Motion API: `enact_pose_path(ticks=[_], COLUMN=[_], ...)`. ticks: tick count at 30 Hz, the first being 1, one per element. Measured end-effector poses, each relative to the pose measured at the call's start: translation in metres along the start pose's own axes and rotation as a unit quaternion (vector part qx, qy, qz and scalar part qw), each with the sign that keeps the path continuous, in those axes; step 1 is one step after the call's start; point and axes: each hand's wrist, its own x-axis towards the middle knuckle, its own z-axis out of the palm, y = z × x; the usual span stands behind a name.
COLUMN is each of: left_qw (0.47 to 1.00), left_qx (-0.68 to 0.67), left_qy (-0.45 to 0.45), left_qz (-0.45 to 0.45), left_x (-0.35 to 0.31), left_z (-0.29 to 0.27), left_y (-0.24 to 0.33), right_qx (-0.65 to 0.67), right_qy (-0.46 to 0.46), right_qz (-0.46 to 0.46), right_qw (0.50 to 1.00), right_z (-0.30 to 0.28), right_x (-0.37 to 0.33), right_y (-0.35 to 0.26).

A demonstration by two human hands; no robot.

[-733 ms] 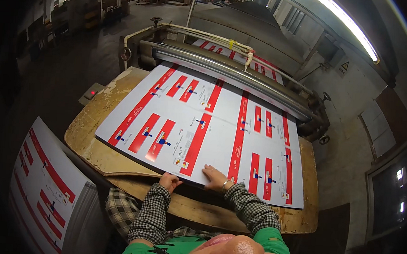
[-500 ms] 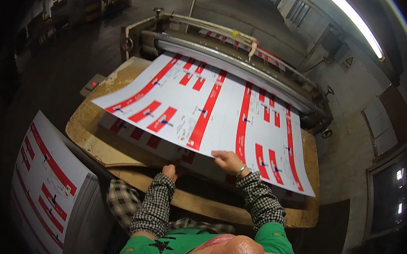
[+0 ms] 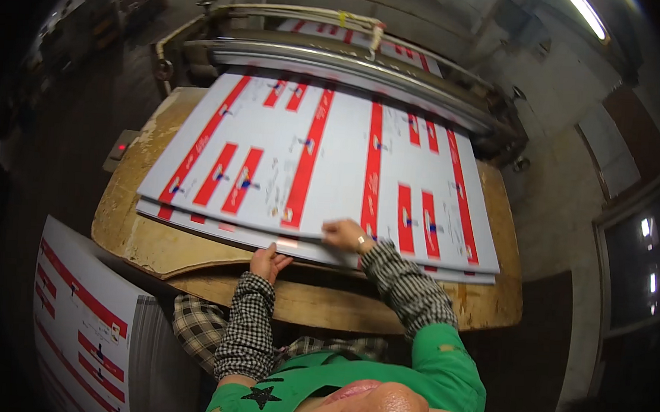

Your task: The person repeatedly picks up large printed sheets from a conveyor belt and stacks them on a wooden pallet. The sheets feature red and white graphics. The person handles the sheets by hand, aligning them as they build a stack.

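Observation:
Two large white printed sheets with red bands lie one over the other on a worn wooden board, their near edges slightly offset. At the near edge of the upper printed sheet [image 3: 340,162], my right hand [image 3: 347,237] is closed, its fingers curled over the rim. A narrow strip of the lower printed sheet [image 3: 309,251] shows beneath. To the left, my left hand [image 3: 269,264] has its thumb over the lower sheet's edge and its other fingers just below it. The far end of the upper sheet reaches under a metal roller [image 3: 308,61].
The roller machine spans the board's far side, with a pale pipe [image 3: 303,12] above it. The wooden board [image 3: 131,233] has a curved near edge. A tall stack of similar printed sheets [image 3: 79,290] stands at left. A small box with a red light [image 3: 121,149] sits beside the board.
The upper sheet's raised near edge has come down almost flat over the lower sheet. My right hand has moved down with it, and the left hand has shifted slightly upward in view.

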Motion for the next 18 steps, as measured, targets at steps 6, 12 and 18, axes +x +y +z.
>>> enact_pose_path(ticks=[6,12,18], left_qw=[0.999,0.998,1.0], left_qx=[-0.003,0.043,0.019], left_qy=[-0.048,-0.041,0.002], left_qz=[-0.012,-0.011,-0.024], left_x=[0.011,0.004,0.005], left_z=[-0.012,-0.013,-0.014], left_y=[-0.005,-0.004,-0.003], right_qx=[-0.025,-0.146,-0.011], right_qy=[0.083,0.121,-0.001], right_qz=[0.062,-0.051,0.0], right_qw=[0.994,0.98,1.0], right_z=[0.021,0.046,0.001], right_x=[0.014,-0.031,-0.018], right_y=[-0.009,-0.013,-0.022])
